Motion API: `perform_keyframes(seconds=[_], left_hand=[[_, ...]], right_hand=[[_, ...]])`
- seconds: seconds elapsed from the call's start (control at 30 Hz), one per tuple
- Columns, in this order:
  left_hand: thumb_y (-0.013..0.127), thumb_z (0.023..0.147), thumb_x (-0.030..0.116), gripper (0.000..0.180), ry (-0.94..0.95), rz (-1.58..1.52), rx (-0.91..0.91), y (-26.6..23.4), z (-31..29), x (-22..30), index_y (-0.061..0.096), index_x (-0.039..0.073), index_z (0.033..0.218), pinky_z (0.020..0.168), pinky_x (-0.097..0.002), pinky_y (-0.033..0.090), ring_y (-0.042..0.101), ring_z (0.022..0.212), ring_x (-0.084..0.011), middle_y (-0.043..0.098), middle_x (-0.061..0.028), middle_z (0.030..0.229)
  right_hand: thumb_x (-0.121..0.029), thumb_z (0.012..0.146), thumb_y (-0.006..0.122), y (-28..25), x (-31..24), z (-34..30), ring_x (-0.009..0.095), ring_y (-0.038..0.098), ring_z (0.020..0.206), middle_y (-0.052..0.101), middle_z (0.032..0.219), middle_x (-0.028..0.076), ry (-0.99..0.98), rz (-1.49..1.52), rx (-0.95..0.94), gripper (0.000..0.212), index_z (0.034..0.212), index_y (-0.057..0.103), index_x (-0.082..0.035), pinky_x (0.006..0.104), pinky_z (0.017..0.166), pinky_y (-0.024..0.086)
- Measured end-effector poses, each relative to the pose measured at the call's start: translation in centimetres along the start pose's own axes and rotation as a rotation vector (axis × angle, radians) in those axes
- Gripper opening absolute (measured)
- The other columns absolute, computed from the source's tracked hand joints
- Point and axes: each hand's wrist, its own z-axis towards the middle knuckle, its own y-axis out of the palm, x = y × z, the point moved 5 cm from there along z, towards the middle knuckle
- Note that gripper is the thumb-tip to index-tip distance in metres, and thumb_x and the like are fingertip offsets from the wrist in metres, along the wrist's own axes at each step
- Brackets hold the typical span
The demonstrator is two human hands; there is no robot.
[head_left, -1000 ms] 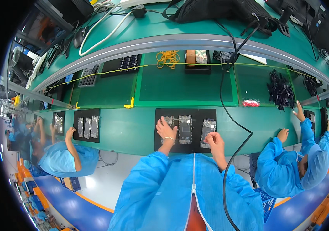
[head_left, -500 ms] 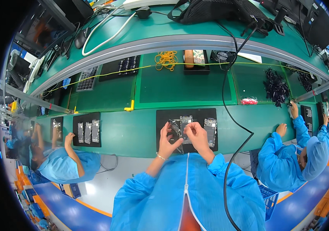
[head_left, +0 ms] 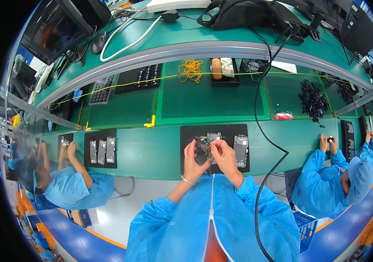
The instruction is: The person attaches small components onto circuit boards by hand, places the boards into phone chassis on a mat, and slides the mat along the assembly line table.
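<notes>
Board [head_left: 202, 146] tilts above the black mat [head_left: 188, 133], gripped by our left hand [head_left: 194, 164] between curved thumb and fingers. Our right hand [head_left: 226, 160] is pinched at its right edge; we cannot tell what that pinch holds.

From my remote seat I'm counting two bare hands, left hand [head_left: 193, 167] and right hand [head_left: 225, 159], plus three thin grey-and-black rectangular circuit boards [head_left: 241, 150]: one held, two on the flat black rectangular mat [head_left: 189, 132]. Three more on the left-side mat [head_left: 100, 132]. Also one tangled yellow band heap [head_left: 191, 70], one black computer mouse [head_left: 99, 43].
</notes>
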Motion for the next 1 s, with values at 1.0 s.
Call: perform_keyframes(seconds=[1.0], left_hand=[[0.074, 0.06, 0.032, 0.089, -0.107, 0.157, -0.011, 2.4, 1.8, -3.8, 0.029, 0.005, 0.132, 0.088, -0.04, 0.039, 0.042, 0.107, -0.0312, 0.037, -0.0194, 0.12]], right_hand=[[-0.008, 0.086, 0.052, -4.0, 6.2, 1.2, 0.012, 0.06, 0.071, 0.059, 0.077, 0.006, 0.181, 0.426, 0.026, 0.01, 0.088, 0.052, 0.001, 0.0242, 0.066, 0.049]])
